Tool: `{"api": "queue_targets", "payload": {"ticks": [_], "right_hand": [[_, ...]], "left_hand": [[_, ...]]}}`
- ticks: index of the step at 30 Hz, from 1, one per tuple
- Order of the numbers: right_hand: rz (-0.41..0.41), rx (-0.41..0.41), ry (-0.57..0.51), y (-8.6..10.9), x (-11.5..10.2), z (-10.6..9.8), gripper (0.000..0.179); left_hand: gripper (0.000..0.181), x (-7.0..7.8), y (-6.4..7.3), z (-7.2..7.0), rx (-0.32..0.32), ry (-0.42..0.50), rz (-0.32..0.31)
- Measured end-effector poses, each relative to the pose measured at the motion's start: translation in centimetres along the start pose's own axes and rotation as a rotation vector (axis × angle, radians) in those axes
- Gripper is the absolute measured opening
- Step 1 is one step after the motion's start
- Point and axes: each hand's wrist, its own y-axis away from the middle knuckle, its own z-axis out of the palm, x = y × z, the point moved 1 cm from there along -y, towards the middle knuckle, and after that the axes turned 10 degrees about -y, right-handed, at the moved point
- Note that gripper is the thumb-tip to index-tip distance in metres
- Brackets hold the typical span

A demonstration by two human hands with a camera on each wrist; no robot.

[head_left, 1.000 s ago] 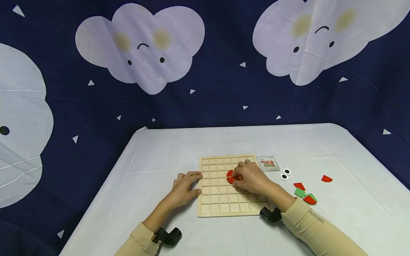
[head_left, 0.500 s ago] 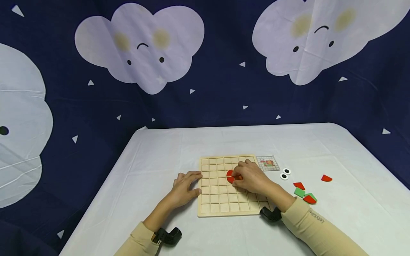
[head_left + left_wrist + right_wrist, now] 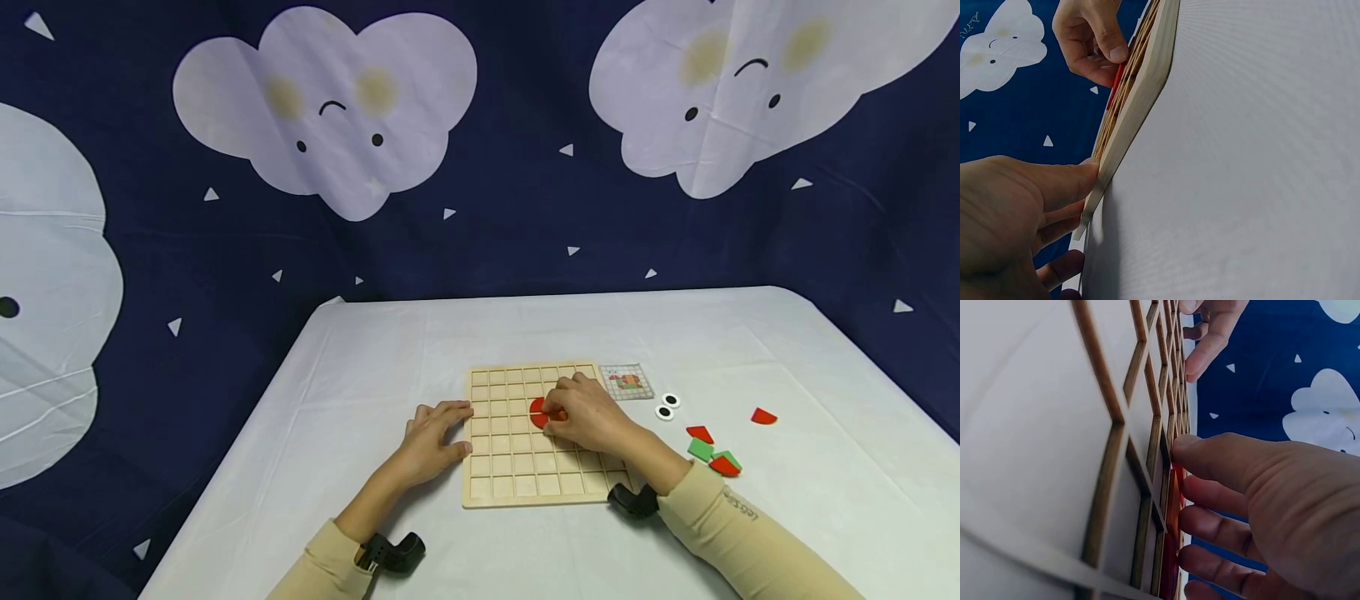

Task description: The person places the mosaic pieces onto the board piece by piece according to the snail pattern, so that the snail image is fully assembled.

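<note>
Nearest to me are my two beige sleeves point(image 3: 330, 562), and at each wrist sits a small black camera point(image 3: 396, 553). In front of them, on the white bench point(image 3: 375, 358), lies my wooden board point(image 3: 525, 487), which is divided by thin strips into many square cells.

My left hand point(image 3: 433, 443) is at the left edge of the board. Its fingers and thumb are apart from each other, quite relaxed, and their tips touch the wooden edge.

My right hand point(image 3: 592, 417) reaches over the board from the right side. Its fingers are a little bent, and the tips come down at two red pieces point(image 3: 536, 406), which are in the cells around the middle of the board. Some orange shows between the thumb and the fingers. If I pinch a piece or only press on it, I cannot tell, because my hand covers a part of it.

To the right of the board, loose on the bench, there are two green pieces point(image 3: 701, 450) and three red wedges point(image 3: 764, 416); one wedge partly covers a green piece. Farther are two white discs point(image 3: 671, 400) with black centres, just beside each other. Near them, a picture card point(image 3: 628, 382) lies against the board's far right corner.

Behind the bench hangs a dark blue curtain point(image 3: 510, 275) with pale clouds point(image 3: 330, 117).
</note>
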Motion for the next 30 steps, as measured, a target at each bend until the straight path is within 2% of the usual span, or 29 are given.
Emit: {"api": "queue_targets", "payload": {"ticks": [12, 18, 23, 30], "right_hand": [[0.014, 0.019, -0.015, -0.1, -0.1, 0.1, 0.022], [0.048, 0.026, -0.042, 0.2, -0.4, -0.8, 0.024], [0.082, 0.036, -0.035, 1.3, -0.1, -2.1, 0.025], [0.109, 0.102, -0.043, 3.7, 1.5, -4.2, 0.022]], "left_hand": [[0.049, 0.0, 0.0, 0.2, 0.005, -0.002, 0.005], [0.049, 0.0, -0.1, 0.2, 0.005, -0.002, 0.012], [0.049, 0.0, 0.0, 0.1, 0.002, -0.001, 0.009], [0.050, -0.1, -0.1, 0.1, -0.003, 0.008, -0.003]]}}
